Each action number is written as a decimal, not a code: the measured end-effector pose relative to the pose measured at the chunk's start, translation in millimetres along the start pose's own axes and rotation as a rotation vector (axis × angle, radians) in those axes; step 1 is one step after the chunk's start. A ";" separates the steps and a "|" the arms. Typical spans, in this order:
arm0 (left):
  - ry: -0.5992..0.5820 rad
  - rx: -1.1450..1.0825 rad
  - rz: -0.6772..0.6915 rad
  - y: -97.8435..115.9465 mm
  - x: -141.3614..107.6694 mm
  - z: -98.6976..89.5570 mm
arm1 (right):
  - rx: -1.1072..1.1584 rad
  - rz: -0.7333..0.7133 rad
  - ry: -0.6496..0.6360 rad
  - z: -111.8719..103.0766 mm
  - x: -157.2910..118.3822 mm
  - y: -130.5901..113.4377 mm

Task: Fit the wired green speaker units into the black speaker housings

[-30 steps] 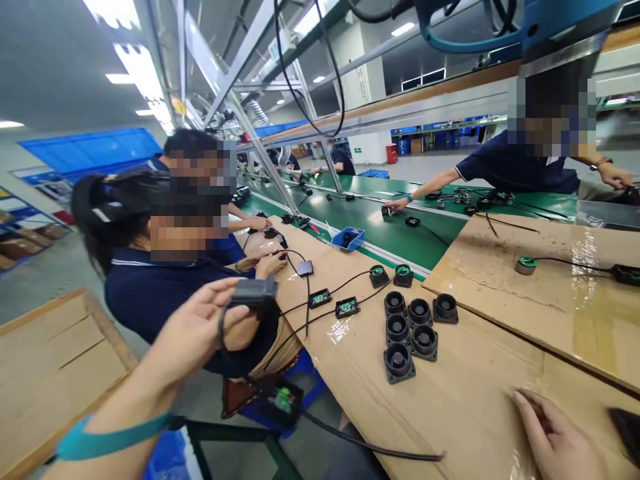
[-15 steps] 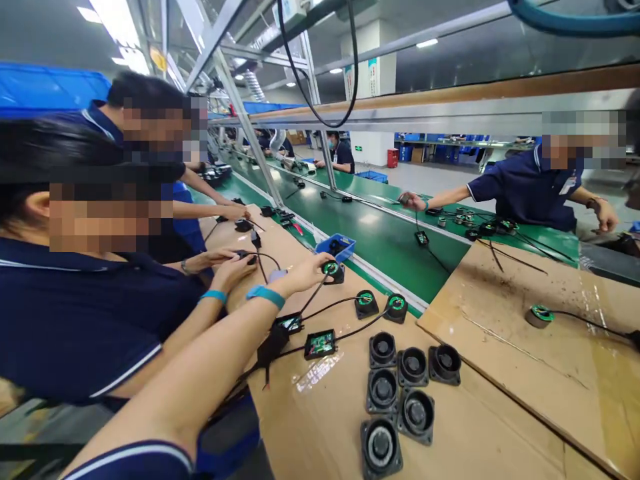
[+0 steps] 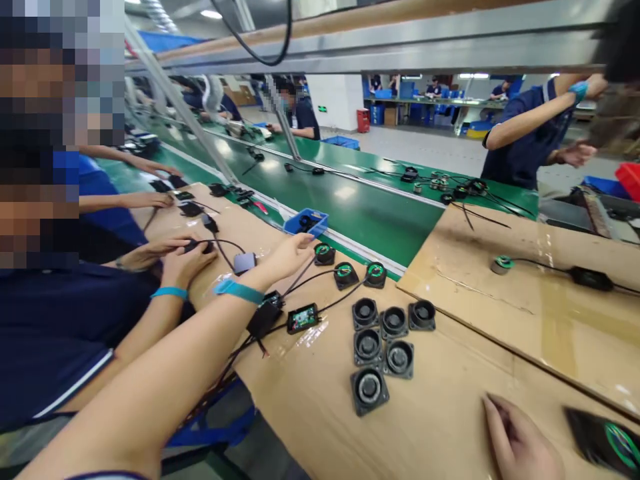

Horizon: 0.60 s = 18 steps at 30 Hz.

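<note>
My left hand (image 3: 295, 253) is beside a black square housing with a green round board (image 3: 325, 253), its fingers apart and nothing held. Near the bottom right, my right hand (image 3: 520, 437) hovers over the cardboard with curled fingers; whatever it may hold is hidden. To its right lies a blurred black piece with a green round part (image 3: 620, 443). Two more housings with green boards, one of them here (image 3: 375, 274), are wired to cables. An open black case shows a circuit board (image 3: 303, 319). Several black square housings (image 3: 369, 390) stand grouped on the cardboard.
A blue bin (image 3: 306, 223) sits by the green conveyor (image 3: 345, 193). A co-worker's hands (image 3: 187, 257) hold a black part at the left. Across the belt stands another person (image 3: 525, 133). A cabled part (image 3: 502, 265) lies on the right cardboard (image 3: 565, 320).
The view has swung right and down. My left hand has let go of the housing with the green board. My right hand has come into view, and the person opposite has raised an arm.
</note>
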<state>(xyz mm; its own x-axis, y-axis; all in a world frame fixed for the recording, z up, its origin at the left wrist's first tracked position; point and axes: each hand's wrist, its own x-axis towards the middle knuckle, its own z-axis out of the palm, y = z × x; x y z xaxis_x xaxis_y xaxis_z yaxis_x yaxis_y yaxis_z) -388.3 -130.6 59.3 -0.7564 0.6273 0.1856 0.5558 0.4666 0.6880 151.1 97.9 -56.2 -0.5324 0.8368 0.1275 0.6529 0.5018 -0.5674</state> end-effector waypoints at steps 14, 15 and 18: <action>-0.406 0.451 0.453 215.1 -92.9 161.3 | 0.110 -0.148 0.036 -5.0 -3.0 -9.5; -0.413 0.446 0.457 220.5 -90.4 167.8 | 0.157 -0.151 0.035 -5.0 -4.8 -7.9; -0.408 0.418 0.516 236.8 -97.1 176.0 | 0.366 -0.106 0.025 -5.9 -9.1 -3.9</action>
<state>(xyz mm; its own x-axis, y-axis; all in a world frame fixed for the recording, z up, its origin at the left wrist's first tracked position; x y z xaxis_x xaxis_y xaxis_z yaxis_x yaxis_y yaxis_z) -122.6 28.7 80.8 -0.2255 0.9708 0.0821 0.9480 0.1992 0.2481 156.6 89.6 -50.3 -0.5705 0.7918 0.2180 0.3566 0.4779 -0.8027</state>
